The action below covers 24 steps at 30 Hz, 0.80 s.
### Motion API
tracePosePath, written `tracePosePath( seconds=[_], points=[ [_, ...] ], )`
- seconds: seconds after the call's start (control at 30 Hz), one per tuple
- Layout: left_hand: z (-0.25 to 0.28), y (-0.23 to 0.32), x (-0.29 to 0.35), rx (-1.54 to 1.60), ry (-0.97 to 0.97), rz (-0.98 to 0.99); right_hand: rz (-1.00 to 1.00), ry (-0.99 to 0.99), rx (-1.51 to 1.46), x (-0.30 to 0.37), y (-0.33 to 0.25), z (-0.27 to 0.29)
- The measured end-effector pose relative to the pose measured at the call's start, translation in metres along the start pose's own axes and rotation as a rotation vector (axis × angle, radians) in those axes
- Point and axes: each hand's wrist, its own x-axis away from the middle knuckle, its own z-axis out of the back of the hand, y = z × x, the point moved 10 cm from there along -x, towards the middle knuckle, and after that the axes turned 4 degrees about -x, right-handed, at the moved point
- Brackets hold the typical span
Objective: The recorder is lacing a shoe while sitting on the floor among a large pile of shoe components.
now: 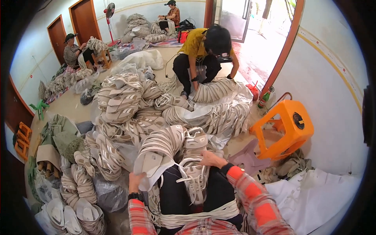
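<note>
Across my thighs lies a beige shoe upper [194, 178] with pale laces, its toe pointing toward me. My right hand [212, 159] grips its right edge near the lacing, thumb and fingers closed on it. To the left, a nested stack of beige shoe uppers [162, 141] leans over my left knee. My left hand [137, 181] is closed on the lower left edge of that stack, the fingers partly hidden beneath it. Another upper [195, 137] rests just beyond the laced one. A bundle of pale laces [199, 219] is draped across my lap.
Large heaps of uppers [119, 98] cover the floor ahead and left. A co-worker in a yellow shirt [196, 41] bends over a row of uppers [215, 90]. An orange stool [288, 125] and a green bottle [264, 98] stand right. White sheeting [313, 196] lies near my right arm.
</note>
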Motion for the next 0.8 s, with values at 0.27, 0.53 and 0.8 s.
tracePosePath(
  seconds=[0.27,0.53,0.8],
  points=[
    [-0.001,0.089,0.026,-0.373,0.195,-0.279,0.296,0.208,-1.079,0.057,0.003,-0.013],
    [-0.003,0.125,0.058,-0.463,0.18,-0.326,0.139,0.023,-1.557,0.05,-0.136,-0.023],
    [-0.026,0.075,0.023,0.001,-0.374,-0.193,0.31,0.449,-1.54,-0.062,-0.147,-0.093]
  ],
)
